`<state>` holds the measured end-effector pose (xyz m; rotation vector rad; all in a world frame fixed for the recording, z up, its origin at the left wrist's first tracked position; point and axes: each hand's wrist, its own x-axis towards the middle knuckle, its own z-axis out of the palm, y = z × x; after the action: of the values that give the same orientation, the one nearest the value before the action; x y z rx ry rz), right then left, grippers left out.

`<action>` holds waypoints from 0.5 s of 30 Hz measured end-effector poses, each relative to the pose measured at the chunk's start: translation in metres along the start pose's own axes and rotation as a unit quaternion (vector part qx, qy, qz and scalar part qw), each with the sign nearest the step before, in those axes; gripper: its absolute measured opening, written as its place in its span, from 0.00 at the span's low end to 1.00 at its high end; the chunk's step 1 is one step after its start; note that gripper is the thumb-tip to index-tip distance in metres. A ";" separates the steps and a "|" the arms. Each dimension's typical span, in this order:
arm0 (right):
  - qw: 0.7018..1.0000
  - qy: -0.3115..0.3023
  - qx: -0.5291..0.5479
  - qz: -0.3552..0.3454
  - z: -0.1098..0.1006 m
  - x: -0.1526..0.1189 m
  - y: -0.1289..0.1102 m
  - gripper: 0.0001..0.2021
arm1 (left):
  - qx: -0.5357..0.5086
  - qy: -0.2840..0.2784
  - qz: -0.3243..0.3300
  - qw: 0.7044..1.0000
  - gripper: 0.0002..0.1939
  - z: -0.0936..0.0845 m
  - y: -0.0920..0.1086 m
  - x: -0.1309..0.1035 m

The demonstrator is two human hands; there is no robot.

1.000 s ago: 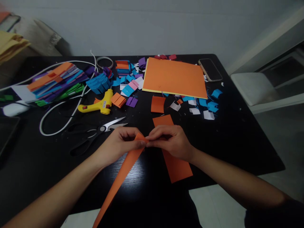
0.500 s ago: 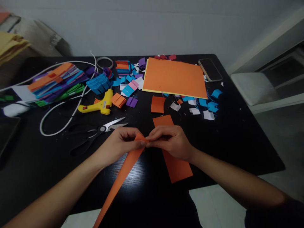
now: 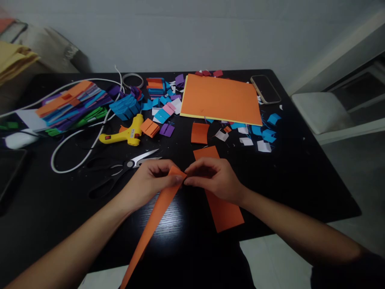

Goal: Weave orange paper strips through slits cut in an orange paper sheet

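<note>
An orange paper strip (image 3: 161, 210) hangs slantwise from my left hand (image 3: 147, 180), its lower end reaching past the table's near edge. The left thumb presses on the strip's upper end, with the fingers behind it. My right hand (image 3: 219, 178) has thumb and forefinger in a loose pinch at the strip's top corner; its other fingers are curled. Beneath the right hand lies a second orange paper strip (image 3: 227, 214), partly covered by it. Black-handled scissors (image 3: 129, 164) lie with blades apart just beyond the left hand.
A yellow glue gun (image 3: 129, 134), a white cable (image 3: 54, 154) and stacks of coloured paper strips (image 3: 75, 102) lie at left. Orange sheets (image 3: 221, 98) on a yellow one sit at the back, among small cut paper pieces (image 3: 264, 145). A phone (image 3: 265, 89) lies at back right.
My right fingertips have loosened and parted slightly at the strip's corner, so more of that corner shows. The left hand has shifted very little and keeps its hold.
</note>
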<state>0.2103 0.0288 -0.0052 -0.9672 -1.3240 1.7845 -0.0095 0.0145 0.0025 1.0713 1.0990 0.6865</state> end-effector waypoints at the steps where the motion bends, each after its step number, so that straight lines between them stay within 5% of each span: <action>1: 1.000 -0.008 0.002 0.010 0.000 0.000 -0.001 0.11 | -0.004 0.001 0.001 1.000 0.10 0.000 0.000 0.000; 15: 0.996 -0.066 0.023 0.049 0.000 -0.001 -0.002 0.11 | 0.004 -0.029 -0.011 1.000 0.09 0.007 0.005 -0.001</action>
<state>0.2104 0.0288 -0.0027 -0.9169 -1.3301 1.9741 -0.0032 0.0131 0.0085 1.0777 1.0632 0.6313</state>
